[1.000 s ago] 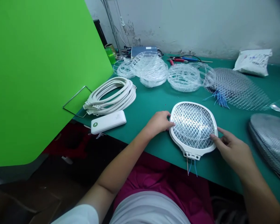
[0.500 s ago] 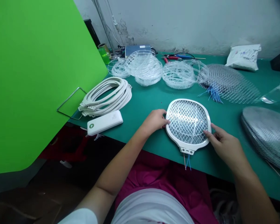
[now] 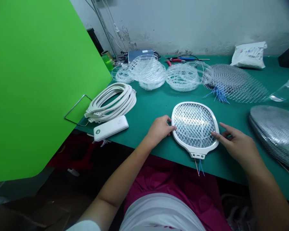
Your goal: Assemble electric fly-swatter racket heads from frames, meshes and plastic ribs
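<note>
In front of me a mosquito swatter head (image 3: 194,125) lies on the green work surface, a white oval frame around metal mesh. A reddish wire and blue wires (image 3: 200,167) hang from its neck over the table's front edge. My left hand (image 3: 161,129) grips the left rim, thumb on top and fingers at the side. On the opposite side, my right hand (image 3: 237,141) has its thumb on the right rim at the mesh, while the index finger stretches out apart from the frame.
White oval frames (image 3: 113,102) are piled at left beside a white power bank (image 3: 110,128). Clear plastic rings (image 3: 151,72) stand behind. Mesh sheets (image 3: 276,128) are stacked at right, near blue wires (image 3: 220,94) and loose mesh (image 3: 236,83). A green panel (image 3: 38,80) rises at left.
The swatter head has turned slightly, its neck and wires shifting right. My right index finger has lifted off the rim. My left hand keeps its hold.
</note>
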A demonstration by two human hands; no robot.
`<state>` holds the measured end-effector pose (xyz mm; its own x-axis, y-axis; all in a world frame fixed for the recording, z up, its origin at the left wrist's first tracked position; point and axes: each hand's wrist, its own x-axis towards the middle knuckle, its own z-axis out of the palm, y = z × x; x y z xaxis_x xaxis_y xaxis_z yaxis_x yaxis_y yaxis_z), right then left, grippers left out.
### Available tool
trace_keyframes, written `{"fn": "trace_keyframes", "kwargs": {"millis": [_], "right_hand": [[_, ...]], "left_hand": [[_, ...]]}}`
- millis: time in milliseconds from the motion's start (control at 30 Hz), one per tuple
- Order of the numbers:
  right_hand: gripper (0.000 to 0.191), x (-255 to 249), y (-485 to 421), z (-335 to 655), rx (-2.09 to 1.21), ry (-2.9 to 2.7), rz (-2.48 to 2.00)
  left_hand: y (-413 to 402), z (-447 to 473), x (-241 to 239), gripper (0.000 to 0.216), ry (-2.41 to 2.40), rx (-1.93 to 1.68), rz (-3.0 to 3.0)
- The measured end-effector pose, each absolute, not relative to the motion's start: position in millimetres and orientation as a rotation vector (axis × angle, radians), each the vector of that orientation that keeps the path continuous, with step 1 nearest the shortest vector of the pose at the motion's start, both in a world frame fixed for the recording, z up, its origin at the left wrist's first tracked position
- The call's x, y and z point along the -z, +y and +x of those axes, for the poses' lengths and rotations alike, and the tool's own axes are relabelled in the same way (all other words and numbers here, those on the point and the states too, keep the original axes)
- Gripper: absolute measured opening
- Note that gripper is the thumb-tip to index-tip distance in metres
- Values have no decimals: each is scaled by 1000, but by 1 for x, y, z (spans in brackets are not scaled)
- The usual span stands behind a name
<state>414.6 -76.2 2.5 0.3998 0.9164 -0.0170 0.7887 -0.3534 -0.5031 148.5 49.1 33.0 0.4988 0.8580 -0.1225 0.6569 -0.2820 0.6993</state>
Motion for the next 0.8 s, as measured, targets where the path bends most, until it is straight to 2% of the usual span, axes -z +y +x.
{"fn": "trace_keyframes", "kwargs": {"millis": [100, 200, 233, 433, 600, 800], "right_hand": [[59, 3, -74, 418, -173, -1662, -2053], [38, 11, -73, 417, -31, -1811, -1813], [36, 13, -74, 415, -22, -1836, -1779], [39, 16, -84, 404, 86, -1829, -1808], [38, 9, -86, 401, 117, -1866, -1787], [45, 8, -89, 396, 30, -1834, -1765]], "left_hand": [[44, 144, -28, 42, 1162, -511, 2263], [43, 138, -19, 18, 920, -561, 2482], [44, 136, -16, 17, 846, -566, 2537], [52, 122, -12, 35, 550, -539, 2736], [66, 117, -21, 36, 360, -451, 2896], [70, 120, -22, 34, 389, -478, 2847]]}}
